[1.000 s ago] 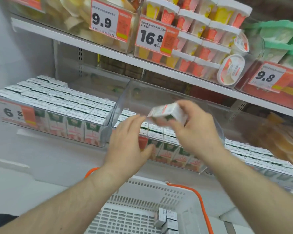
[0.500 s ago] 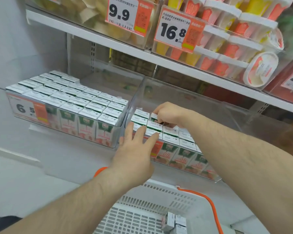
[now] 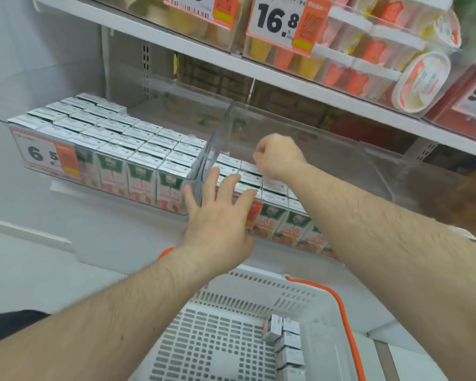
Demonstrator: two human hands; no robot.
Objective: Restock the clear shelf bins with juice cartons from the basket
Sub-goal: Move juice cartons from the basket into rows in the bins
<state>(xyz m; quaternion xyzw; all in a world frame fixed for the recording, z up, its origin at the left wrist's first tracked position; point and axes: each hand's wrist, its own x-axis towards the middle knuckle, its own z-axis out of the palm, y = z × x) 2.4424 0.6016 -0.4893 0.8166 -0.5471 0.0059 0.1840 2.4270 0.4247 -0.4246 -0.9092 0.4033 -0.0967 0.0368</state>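
You are reaching your right hand deep into the right clear bin, fingers curled down over the carton tops in a back row. Whether they are pinching a juice carton or only nudging one into line cannot be told, because the knuckles are covering the fingertips. Your left hand is lying spread and flat against the front of that same bin, fingers straight, touching the front row of cartons and covering most of its orange price tag.

The relation that matters next is vertical. The remaining juice cartons are sitting straight below your right forearm, in the right-hand corner of the white basket, stacked in a short column running towards you. They look to be lying on their sides, though they are too small to be sure. Your right hand is probably the nearer one for the next pick.

The left clear bin is looking full at the front, and the right bin is showing open room behind your hand, its long axis running back under the shelf. The basket's near edge and the bin's right end are cut off or hidden by your arm.
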